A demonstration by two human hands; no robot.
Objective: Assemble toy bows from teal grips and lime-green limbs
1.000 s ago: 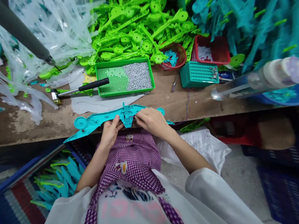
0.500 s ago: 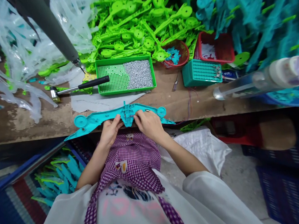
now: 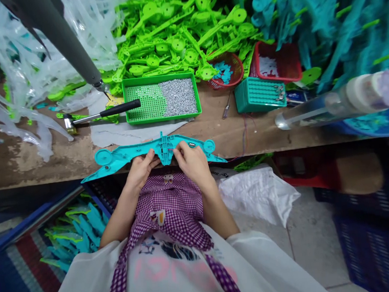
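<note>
A long, wing-shaped teal plastic part (image 3: pixel 127 153) lies across the table's front edge, its open, ribbed side facing up. My left hand (image 3: pixel 141 169) is closed on its lower edge just left of the middle, thumb on top and fingers beneath. Right of the part's raised centre, my right hand (image 3: pixel 193 162) bends over it with thumb and forefinger pinched together. A thin reddish wire shows at these fingertips; its ends are hidden. A small metallic piece (image 3: pixel 191 145) sits in the part beside my right knuckles.
Behind the part stands a green tray (image 3: pixel 144 121) of small metal pieces, with a hammer (image 3: pixel 105 112) resting against it. A power screwdriver (image 3: pixel 81 60) hangs at upper left. A teal basket (image 3: pixel 256 97), a small screwdriver (image 3: pixel 226 109) and a clear bottle (image 3: pixel 320 107) are to the right. Lime-green parts (image 3: pixel 171 34) pile up behind.
My right forearm has swung inward, and its hand has turned more upright, uncovering the metallic piece. The left hand keeps its hold, and the part stays nearly still.
</note>
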